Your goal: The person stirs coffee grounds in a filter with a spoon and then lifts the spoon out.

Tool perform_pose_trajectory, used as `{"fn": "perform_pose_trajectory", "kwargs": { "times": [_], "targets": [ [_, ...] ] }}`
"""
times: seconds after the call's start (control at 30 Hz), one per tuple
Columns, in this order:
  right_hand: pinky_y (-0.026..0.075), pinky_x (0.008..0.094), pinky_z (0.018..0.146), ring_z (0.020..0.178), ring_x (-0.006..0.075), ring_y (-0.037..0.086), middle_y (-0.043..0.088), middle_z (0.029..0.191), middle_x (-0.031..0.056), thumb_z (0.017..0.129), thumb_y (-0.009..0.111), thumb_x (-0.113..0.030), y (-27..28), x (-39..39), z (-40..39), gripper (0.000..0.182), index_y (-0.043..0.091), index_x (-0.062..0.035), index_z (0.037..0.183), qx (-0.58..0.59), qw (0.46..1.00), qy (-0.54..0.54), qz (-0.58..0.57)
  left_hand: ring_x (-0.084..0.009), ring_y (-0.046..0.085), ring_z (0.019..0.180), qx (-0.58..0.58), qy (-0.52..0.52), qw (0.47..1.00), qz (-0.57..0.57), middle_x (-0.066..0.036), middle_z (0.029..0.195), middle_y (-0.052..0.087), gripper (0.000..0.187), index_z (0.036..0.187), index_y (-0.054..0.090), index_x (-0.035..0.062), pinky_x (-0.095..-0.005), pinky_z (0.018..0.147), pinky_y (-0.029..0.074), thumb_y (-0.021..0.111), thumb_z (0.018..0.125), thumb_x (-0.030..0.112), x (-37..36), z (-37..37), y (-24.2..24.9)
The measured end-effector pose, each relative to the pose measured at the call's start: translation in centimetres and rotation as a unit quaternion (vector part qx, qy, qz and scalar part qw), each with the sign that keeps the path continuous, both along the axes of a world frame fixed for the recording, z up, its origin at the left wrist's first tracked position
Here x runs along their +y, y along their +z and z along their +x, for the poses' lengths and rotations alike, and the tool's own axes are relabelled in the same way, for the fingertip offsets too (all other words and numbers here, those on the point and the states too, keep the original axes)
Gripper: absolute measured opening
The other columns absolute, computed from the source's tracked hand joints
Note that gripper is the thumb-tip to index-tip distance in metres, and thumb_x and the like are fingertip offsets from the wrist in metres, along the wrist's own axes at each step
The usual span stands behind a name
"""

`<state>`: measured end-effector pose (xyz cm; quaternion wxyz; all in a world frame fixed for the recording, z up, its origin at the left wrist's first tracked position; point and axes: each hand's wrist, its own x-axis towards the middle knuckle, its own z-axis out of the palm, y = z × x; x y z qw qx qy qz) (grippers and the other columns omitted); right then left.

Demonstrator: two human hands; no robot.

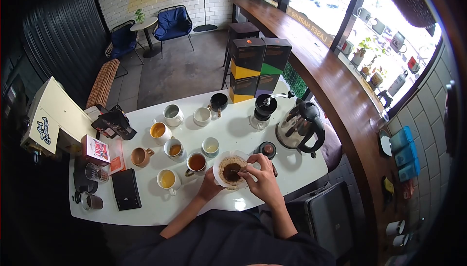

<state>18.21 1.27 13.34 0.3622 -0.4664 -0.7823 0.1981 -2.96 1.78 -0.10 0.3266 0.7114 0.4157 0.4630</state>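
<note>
My left hand (pixel 209 187) is closed on the left side of a white coffee dripper (pixel 219 179) at the table's front edge. Dark wet coffee grounds (pixel 230 172) lie inside it, with brown residue up the walls. My right hand (pixel 264 178) is over the dripper's right side, its fingers pinched together above the grounds; whatever they hold is too small to make out. Just left of the dripper stands a mug of reddish-brown liquid (pixel 196 162). Behind it is a cup of pale liquid (pixel 210 146). A dark round-topped object (pixel 267 149) sits behind my right hand.
Several cups stand across the white table (pixel 243 142), including a mug of yellow liquid (pixel 167 179). A kettle (pixel 297 126) and a hand coffee grinder (pixel 264 108) are at right, near stacked boxes (pixel 248 78). A black scale (pixel 127 189) lies left.
</note>
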Motion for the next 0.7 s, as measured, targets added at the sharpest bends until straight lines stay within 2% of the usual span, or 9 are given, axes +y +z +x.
{"fn": "perform_pose_trajectory", "kwargs": {
  "times": [0.07,0.2,0.27,0.5,0.6,0.7],
  "targets": [
    [0.044,0.0453,0.101,0.116,0.0331,0.056,0.058,0.116,0.01,0.086,0.08,-0.014,0.01,-0.04,-0.01,0.013,0.076,-0.0083,0.097,-0.005,1.0,-0.002,-0.001,-0.0313,0.072,0.11,-0.027,0.02,0.999,-0.004,-0.014,0.117,0.075,0.048,0.116,0.072,0.0004,-0.042,0.095,0.058,0.092,0.074,0.01,0.0,0.27,0.3],
    [0.045,0.0458,0.102,0.117,0.0335,0.056,0.058,0.117,0.0102,0.085,0.08,-0.014,0.15,-0.02,-0.05,0.013,0.077,-0.0085,0.097,0.005,1.0,0.008,-0.01,-0.031,0.072,0.109,-0.031,0.018,0.999,-0.004,-0.014,0.117,0.075,0.047,0.116,0.072,0.0008,-0.0418,0.095,0.058,0.091,0.074,0.01,0.04,0.18,0.1],
    [0.045,0.0458,0.102,0.117,0.0335,0.055,0.058,0.117,0.0102,0.085,0.081,-0.014,0.02,0.02,-0.01,0.014,0.077,-0.0084,0.097,0.004,1.0,0.005,-0.009,-0.0254,0.072,0.116,0.016,-0.002,1.0,0.018,-0.012,0.126,0.074,0.059,0.135,0.064,0.0012,-0.0388,0.099,0.059,0.088,0.082,0.009,0.18,-0.22,-0.29],
    [0.044,0.0457,0.103,0.118,0.0338,0.055,0.058,0.119,0.0101,0.085,0.081,-0.014,0.11,-0.05,-0.12,0.014,0.077,-0.0086,0.097,0.009,1.0,0.006,-0.003,-0.0253,0.072,0.117,-0.011,-0.009,1.0,-0.01,-0.012,0.127,0.074,0.06,0.136,0.063,0.0011,-0.0393,0.1,0.058,0.088,0.083,0.009,0.08,-0.16,0.12],
    [0.044,0.0456,0.102,0.118,0.0339,0.055,0.059,0.119,0.01,0.085,0.08,-0.015,-0.07,-0.07,-0.02,0.014,0.077,-0.0089,0.098,-0.002,1.0,-0.005,-0.004,-0.0252,0.072,0.117,0.023,-0.003,0.999,0.036,-0.012,0.128,0.073,0.06,0.137,0.063,0.001,-0.0391,0.1,0.058,0.088,0.083,0.009,0.13,-0.13,0.01],
    [0.044,0.0453,0.102,0.118,0.0335,0.056,0.058,0.118,0.01,0.086,0.08,-0.015,-0.1,-0.02,0.05,0.014,0.077,-0.0093,0.098,0.001,1.0,0.01,-0.009,-0.0252,0.071,0.118,0.006,-0.001,1.0,-0.004,-0.012,0.129,0.073,0.06,0.137,0.063,0.0011,-0.0387,0.1,0.058,0.088,0.083,0.01,0.03,-0.1,0.0]
  ]
}}
